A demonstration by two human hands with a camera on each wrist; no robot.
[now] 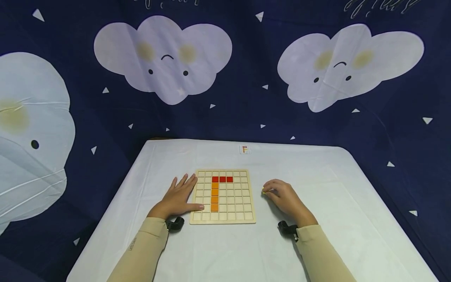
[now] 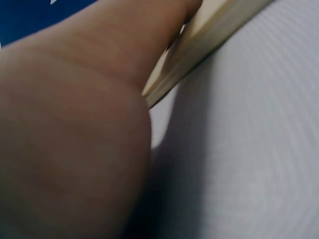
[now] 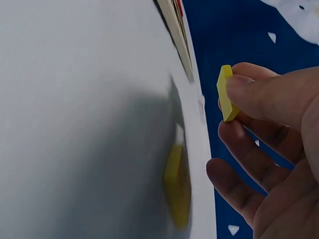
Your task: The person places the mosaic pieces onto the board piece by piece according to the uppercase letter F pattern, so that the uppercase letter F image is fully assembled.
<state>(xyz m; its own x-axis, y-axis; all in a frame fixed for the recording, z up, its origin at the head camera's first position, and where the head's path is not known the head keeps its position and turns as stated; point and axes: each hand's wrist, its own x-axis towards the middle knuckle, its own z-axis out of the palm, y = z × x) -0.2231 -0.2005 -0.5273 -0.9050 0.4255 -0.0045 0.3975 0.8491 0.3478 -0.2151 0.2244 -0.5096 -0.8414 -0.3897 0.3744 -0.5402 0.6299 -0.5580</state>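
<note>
A square wooden grid board (image 1: 225, 223) lies on the table, with three red tiles (image 1: 222, 179) in a row near its far edge. Several orange tiles (image 1: 215, 196) run in a column toward the person from under the leftmost red one. The left hand (image 1: 176, 199) rests at the board's left side, fingers spread and straight, thumb across the lower-left cells. To the right of the board, the right hand (image 1: 284, 197) pinches a yellow tile (image 3: 227, 93) between thumb and fingers. Below that hand, a second yellow piece (image 3: 177, 189) sits on the table in its shadow.
Near the back edge of the white-covered table (image 1: 299, 164) lies a small card (image 1: 244, 149) printed with a coloured grid pattern. A dark blue cloth (image 1: 246, 117) with clouds and triangles hangs behind and around the table. Each wrist wears a black camera (image 1: 287, 228).
</note>
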